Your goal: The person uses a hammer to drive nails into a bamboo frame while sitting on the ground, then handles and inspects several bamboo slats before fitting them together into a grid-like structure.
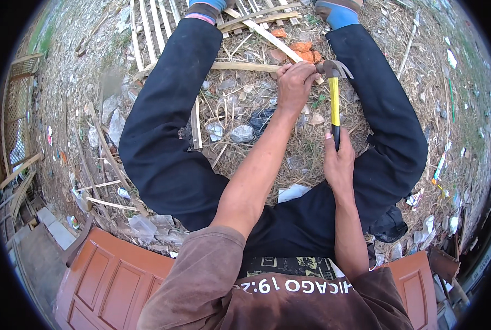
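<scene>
My right hand (340,159) is closed round the black lower end of the handle of a claw hammer (334,102), which has a yellow shaft. The hammer's head lies right beside the fingers of my left hand (295,85). That hand is closed over the spot where a crosswise wooden strip (245,66) meets a slanting wooden strip (270,37). Whether a nail is between its fingers is hidden. Both strips run toward a slatted wooden frame (152,27) between and beyond my outstretched legs.
Broken orange brick pieces (303,49) lie just beyond my left hand. Stones (241,133), dry grass and litter cover the ground between my legs. Behind me is a reddish-brown panelled door (110,275). A lattice panel (20,110) stands at the far left.
</scene>
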Action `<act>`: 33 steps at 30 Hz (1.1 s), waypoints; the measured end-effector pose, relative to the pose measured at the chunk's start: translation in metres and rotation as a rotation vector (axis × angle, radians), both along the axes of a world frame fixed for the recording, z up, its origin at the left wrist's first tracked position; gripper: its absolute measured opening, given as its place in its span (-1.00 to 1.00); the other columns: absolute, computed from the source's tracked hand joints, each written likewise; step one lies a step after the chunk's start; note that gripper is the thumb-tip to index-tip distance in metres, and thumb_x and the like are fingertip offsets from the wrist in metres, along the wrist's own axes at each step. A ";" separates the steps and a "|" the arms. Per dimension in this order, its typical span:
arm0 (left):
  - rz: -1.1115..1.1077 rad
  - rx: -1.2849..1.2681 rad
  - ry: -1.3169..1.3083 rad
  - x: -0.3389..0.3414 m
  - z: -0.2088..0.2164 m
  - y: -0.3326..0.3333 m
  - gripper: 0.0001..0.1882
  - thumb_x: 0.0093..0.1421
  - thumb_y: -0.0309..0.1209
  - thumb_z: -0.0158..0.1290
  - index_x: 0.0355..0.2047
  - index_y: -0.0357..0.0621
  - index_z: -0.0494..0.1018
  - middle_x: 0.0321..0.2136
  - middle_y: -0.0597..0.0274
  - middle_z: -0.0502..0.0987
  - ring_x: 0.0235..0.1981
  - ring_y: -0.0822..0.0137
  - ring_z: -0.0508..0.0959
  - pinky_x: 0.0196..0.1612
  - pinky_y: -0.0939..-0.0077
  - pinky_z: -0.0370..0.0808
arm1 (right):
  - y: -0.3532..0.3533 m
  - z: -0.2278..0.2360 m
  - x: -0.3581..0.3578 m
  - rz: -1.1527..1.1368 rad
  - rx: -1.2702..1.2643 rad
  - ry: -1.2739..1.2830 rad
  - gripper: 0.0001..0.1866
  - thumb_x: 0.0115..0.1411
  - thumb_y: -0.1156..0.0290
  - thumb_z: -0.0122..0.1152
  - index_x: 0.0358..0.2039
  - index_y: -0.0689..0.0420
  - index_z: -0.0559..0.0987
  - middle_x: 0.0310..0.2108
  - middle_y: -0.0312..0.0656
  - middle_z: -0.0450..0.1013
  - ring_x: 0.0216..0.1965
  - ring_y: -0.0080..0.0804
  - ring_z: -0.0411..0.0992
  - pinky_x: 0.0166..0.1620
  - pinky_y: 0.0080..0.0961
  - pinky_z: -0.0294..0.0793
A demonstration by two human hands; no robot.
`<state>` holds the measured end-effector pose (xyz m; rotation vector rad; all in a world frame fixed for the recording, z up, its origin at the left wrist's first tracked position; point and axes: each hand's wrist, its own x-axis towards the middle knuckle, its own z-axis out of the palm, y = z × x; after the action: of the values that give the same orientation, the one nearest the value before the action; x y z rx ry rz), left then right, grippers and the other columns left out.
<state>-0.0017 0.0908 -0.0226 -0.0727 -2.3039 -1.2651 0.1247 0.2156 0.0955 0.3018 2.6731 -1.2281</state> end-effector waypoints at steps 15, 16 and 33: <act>-0.004 -0.105 -0.096 0.003 -0.003 -0.001 -0.78 0.19 -0.37 0.21 -0.14 -0.03 0.57 -0.14 0.26 0.65 0.09 0.26 0.55 0.13 0.25 0.22 | 0.006 -0.001 0.007 -0.145 -0.106 -0.125 -0.74 0.38 0.31 0.07 -0.11 0.27 0.43 -0.51 0.01 0.40 -0.46 -0.09 0.41 -0.29 -0.17 0.38; -0.007 -0.111 -0.091 0.003 -0.004 0.000 -0.78 0.19 -0.37 0.21 -0.14 -0.03 0.57 -0.14 0.26 0.65 0.09 0.26 0.55 0.13 0.25 0.22 | 0.007 0.000 0.007 -0.162 -0.140 -0.163 -0.74 0.38 0.30 0.07 -0.11 0.27 0.43 -0.52 0.00 0.40 -0.46 -0.12 0.41 -0.29 -0.18 0.38; -0.028 -0.132 -0.127 0.000 -0.008 0.000 -0.80 0.23 -0.32 0.18 -0.14 0.00 0.55 -0.15 0.23 0.64 0.07 0.21 0.54 0.22 0.16 0.16 | 0.021 0.002 0.022 -0.234 -0.302 -0.045 -0.75 0.38 0.30 0.07 -0.17 0.27 0.45 -0.56 -0.06 0.40 -0.51 -0.17 0.40 -0.35 -0.19 0.35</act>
<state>-0.0020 0.0912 -0.0310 -0.0716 -2.5015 -1.1601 0.1462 0.2362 0.0972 0.5991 2.4184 -1.6454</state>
